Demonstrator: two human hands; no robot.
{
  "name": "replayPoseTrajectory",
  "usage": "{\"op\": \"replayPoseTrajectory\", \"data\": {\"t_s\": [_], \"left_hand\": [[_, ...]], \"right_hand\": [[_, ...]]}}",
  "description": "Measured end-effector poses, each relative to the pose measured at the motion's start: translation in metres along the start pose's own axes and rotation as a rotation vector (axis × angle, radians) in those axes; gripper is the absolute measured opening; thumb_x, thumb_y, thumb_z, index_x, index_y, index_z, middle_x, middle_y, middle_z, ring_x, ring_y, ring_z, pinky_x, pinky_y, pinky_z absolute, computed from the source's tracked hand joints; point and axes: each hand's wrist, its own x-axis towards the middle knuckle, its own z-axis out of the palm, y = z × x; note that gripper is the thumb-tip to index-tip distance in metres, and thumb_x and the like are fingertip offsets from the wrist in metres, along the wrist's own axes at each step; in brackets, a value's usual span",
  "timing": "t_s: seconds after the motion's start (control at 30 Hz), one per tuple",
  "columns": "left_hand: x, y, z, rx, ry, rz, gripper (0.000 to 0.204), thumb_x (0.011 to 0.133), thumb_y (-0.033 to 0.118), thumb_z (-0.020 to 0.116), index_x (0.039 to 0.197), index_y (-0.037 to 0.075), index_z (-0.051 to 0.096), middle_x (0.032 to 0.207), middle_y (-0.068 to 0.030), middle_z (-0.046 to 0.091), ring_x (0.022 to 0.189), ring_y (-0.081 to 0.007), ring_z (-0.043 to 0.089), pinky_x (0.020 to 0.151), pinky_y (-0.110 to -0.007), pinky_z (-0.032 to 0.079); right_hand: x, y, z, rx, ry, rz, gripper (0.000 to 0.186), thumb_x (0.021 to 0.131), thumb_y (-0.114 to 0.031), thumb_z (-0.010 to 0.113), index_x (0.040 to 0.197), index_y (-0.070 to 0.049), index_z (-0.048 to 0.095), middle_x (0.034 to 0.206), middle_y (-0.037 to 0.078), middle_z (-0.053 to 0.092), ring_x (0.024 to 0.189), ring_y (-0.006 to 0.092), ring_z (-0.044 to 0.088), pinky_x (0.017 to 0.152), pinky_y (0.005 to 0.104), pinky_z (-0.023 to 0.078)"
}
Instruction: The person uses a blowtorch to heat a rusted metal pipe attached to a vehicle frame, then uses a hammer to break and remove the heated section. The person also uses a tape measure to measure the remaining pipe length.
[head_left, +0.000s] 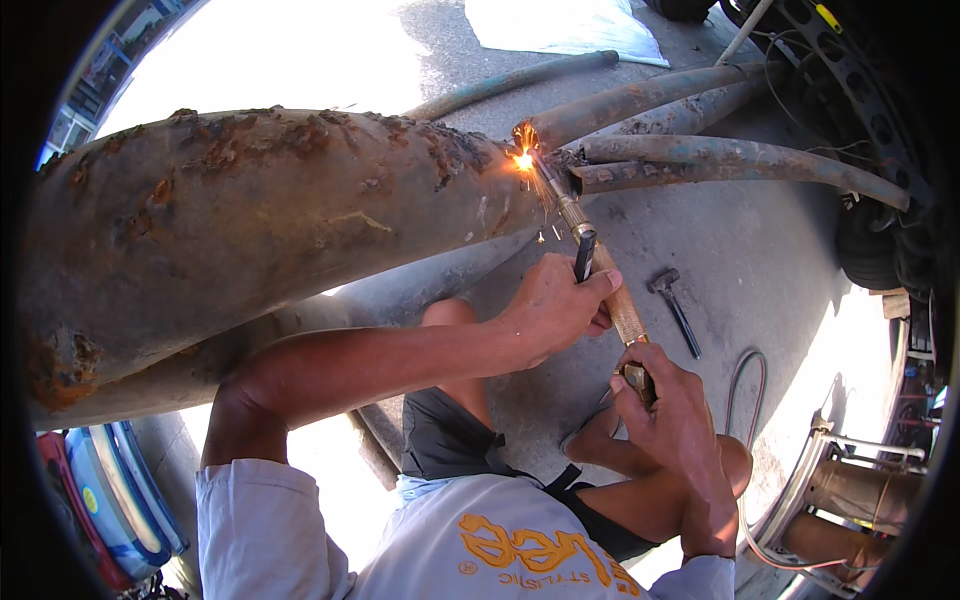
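A cutting torch (627,300) with a brass-coloured neck and a worn wooden-looking handle slants up and left between my hands. My left hand (558,305) is closed around its front part. A short dark cylinder (585,256) sticks up beside the thumb; I cannot tell if it belongs to the torch. My right hand (668,408) grips the rear end, round the brass valve fittings. At the torch tip a bright glow throws orange sparks, touching the right end of a thick rusty pipe (280,200). The exact cut edge is hidden by the glare.
Thinner rusty pipes (740,160) spread out right of the thick one. A hammer (677,308) lies on the concrete floor. A hose (740,385) curls near my right knee, by rusty cylinders (865,497). Another large pipe (250,345) lies beneath the thick pipe.
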Motion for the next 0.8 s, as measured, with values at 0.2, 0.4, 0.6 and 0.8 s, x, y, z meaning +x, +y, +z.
{"op": "replayPoseTrajectory", "data": {"t_s": [0.2,0.4,0.6,0.8], "left_hand": [[0.0035,0.0014,-0.0008,0.016,0.004,0.025,0.041,0.109,0.028,0.065,0.111,-0.012,0.074,0.098,-0.0194,0.079,0.088,-0.0240,0.080,0.077,-0.036,0.067],[0.0025,0.0019,-0.0005,0.017,0.009,0.034,0.041,0.109,0.027,0.066,0.111,-0.013,0.074,0.098,-0.0190,0.079,0.087,-0.0239,0.080,0.076,-0.036,0.067],[0.0030,0.0019,-0.0011,0.023,0.010,0.027,0.041,0.109,0.027,0.066,0.111,-0.013,0.074,0.097,-0.0191,0.079,0.087,-0.0240,0.080,0.076,-0.036,0.067],[0.0039,0.0020,-0.0031,0.057,-0.031,-0.003,0.041,0.111,0.030,0.064,0.118,-0.010,0.071,0.107,-0.0198,0.077,0.097,-0.0250,0.078,0.085,-0.037,0.067]], "right_hand": [[0.0040,0.0012,-0.0005,-0.014,-0.001,-0.010,0.029,0.095,-0.015,0.074,0.121,-0.006,0.064,0.091,0.023,0.073,0.076,0.0430,0.074,0.069,0.0481,0.058],[0.0040,0.0003,-0.0020,-0.010,-0.018,0.001,0.031,0.094,-0.015,0.074,0.123,-0.005,0.064,0.091,0.024,0.072,0.076,0.0432,0.074,0.070,0.0477,0.058],[0.0044,-0.0005,-0.0027,-0.014,-0.018,-0.013,0.031,0.095,-0.015,0.073,0.123,-0.005,0.063,0.090,0.023,0.072,0.075,0.0430,0.073,0.070,0.0474,0.057],[0.0038,0.0007,-0.0029,0.002,-0.028,-0.005,0.032,0.095,-0.014,0.072,0.123,-0.005,0.063,0.089,0.023,0.072,0.073,0.0410,0.073,0.069,0.0468,0.057]]}}
